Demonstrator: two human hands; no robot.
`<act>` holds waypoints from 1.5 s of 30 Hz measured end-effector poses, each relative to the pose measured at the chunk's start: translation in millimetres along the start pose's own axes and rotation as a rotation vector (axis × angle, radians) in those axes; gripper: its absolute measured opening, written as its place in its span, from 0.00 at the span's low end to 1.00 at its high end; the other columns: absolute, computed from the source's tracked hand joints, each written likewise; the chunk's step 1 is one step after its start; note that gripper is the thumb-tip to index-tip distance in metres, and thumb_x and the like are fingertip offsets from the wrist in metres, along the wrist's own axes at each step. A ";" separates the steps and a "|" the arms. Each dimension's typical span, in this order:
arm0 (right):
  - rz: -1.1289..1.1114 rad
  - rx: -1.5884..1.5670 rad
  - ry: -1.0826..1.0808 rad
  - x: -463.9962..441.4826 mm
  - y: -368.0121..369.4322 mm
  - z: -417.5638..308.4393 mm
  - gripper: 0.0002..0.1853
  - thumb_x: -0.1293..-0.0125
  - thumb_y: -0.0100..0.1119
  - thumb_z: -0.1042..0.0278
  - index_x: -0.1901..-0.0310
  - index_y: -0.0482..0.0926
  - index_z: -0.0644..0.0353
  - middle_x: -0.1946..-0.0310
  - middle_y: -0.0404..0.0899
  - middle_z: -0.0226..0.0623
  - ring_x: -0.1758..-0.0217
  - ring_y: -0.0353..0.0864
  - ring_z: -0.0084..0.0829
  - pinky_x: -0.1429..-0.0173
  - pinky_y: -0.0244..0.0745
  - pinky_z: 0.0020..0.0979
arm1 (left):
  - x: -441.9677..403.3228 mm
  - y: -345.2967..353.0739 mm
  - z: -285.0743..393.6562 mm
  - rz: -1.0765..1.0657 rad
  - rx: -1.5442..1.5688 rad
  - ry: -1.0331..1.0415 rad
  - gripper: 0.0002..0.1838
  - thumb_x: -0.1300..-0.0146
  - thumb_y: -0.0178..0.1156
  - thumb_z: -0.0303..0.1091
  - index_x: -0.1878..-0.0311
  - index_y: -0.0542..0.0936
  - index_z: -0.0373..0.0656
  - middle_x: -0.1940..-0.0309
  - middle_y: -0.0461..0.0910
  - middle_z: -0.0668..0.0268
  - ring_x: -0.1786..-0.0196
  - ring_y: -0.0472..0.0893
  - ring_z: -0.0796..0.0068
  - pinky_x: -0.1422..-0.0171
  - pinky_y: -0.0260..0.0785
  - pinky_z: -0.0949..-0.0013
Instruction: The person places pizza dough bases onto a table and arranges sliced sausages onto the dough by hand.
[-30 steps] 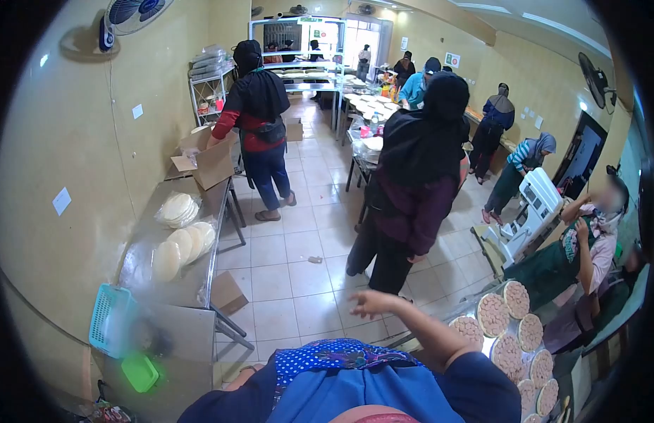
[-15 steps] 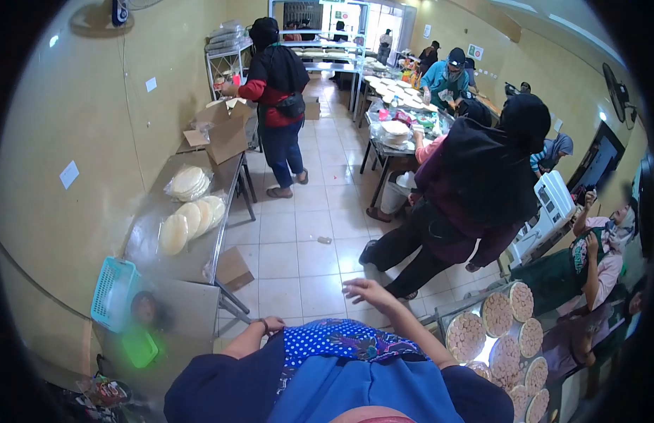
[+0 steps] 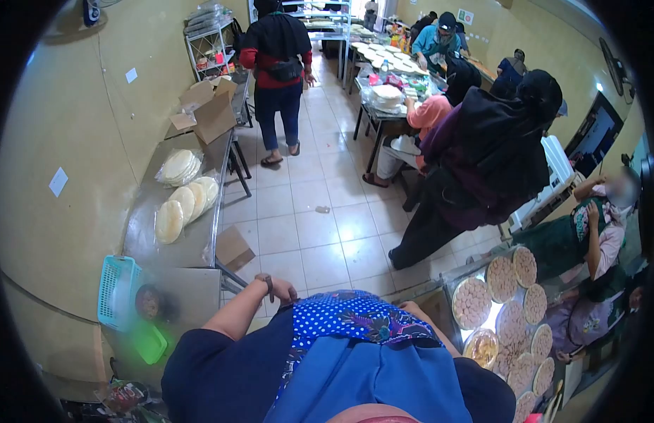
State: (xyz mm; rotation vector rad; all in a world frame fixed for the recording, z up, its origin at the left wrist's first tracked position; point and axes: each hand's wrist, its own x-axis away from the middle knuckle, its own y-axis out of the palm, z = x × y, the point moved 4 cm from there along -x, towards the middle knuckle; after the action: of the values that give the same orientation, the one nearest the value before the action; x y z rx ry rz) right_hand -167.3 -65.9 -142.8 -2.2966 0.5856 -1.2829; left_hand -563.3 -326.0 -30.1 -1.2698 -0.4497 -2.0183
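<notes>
My left hand [image 3: 280, 287], with a band on its wrist, hangs at the left edge of my blue polka-dot apron [image 3: 334, 308]. Its fingers point down, slightly apart, and nothing shows in them. On the other side, my right hand [image 3: 410, 307] is mostly hidden behind the apron front; only the wrist area and forearm show, and its fingers are out of sight. Close to that arm, a table holds several round, flat discs [image 3: 472, 303] with a mottled top, and one yellowish disc [image 3: 481, 347].
To the left, a metal table [image 3: 145, 233] carries bagged pale round flatbreads [image 3: 170, 221], a turquoise basket [image 3: 118, 292] and a green tray [image 3: 150, 343]. An open cardboard box [image 3: 213, 116] stands farther back. One person in black [image 3: 482, 155] stands ahead right; another [image 3: 281, 70] is farther off.
My right hand has dropped from in front of me to behind the apron. My left hand has shifted slightly forward. The person in red and black has turned away and moved farther off.
</notes>
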 end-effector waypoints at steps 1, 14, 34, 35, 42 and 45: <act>-0.009 -0.006 0.013 10.5 10.0 8.1 0.19 0.50 0.62 0.57 0.58 0.80 0.59 0.74 0.79 0.38 0.73 0.78 0.27 0.70 0.74 0.29 | 7.5 -3.4 8.0 -0.007 -0.021 0.023 0.23 0.47 0.54 0.36 0.44 0.71 0.51 0.51 0.75 0.66 0.47 0.73 0.69 0.52 0.71 0.56; 0.179 0.138 -0.090 -6.0 45.9 40.3 0.19 0.51 0.62 0.55 0.59 0.80 0.57 0.77 0.79 0.38 0.78 0.78 0.28 0.73 0.74 0.29 | -25.9 0.5 36.5 0.268 -0.507 0.479 0.08 0.58 0.55 0.28 0.72 0.79 0.40 0.77 0.80 0.63 0.72 0.78 0.70 0.68 0.68 0.66; 0.608 -0.477 0.110 165.9 38.1 49.9 0.16 0.47 0.58 0.60 0.59 0.80 0.59 0.65 0.81 0.41 0.66 0.80 0.35 0.62 0.74 0.35 | -179.6 -74.6 -21.1 0.170 -0.552 0.013 0.09 0.51 0.60 0.36 0.70 0.82 0.42 0.65 0.81 0.58 0.60 0.80 0.69 0.55 0.71 0.68; 0.569 -0.673 0.158 184.4 26.0 49.2 0.14 0.45 0.58 0.62 0.59 0.80 0.59 0.67 0.80 0.38 0.67 0.79 0.30 0.65 0.75 0.31 | -189.0 -66.0 -13.2 0.162 -0.842 0.092 0.13 0.50 0.60 0.41 0.66 0.82 0.42 0.64 0.81 0.57 0.58 0.80 0.63 0.52 0.70 0.66; 0.866 -1.141 0.127 290.5 -62.8 144.7 0.09 0.40 0.55 0.68 0.59 0.79 0.61 0.72 0.78 0.29 0.73 0.75 0.17 0.73 0.71 0.19 | -215.0 14.4 167.8 0.165 -0.477 0.280 0.15 0.48 0.61 0.42 0.64 0.81 0.39 0.66 0.82 0.56 0.62 0.81 0.64 0.55 0.71 0.66; 1.085 -1.086 0.224 318.5 -90.8 207.7 0.09 0.42 0.57 0.69 0.60 0.79 0.61 0.74 0.79 0.29 0.73 0.75 0.17 0.72 0.70 0.20 | -239.8 41.3 222.1 0.174 -0.476 0.409 0.12 0.48 0.61 0.37 0.65 0.81 0.38 0.68 0.82 0.57 0.64 0.81 0.67 0.57 0.71 0.68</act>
State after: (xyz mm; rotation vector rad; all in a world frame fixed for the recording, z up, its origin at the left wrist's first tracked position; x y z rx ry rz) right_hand 178.4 -134.2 26.5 -1.7814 2.6114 -0.6560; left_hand -325.2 -128.5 -143.5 -1.0638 0.3418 -2.2287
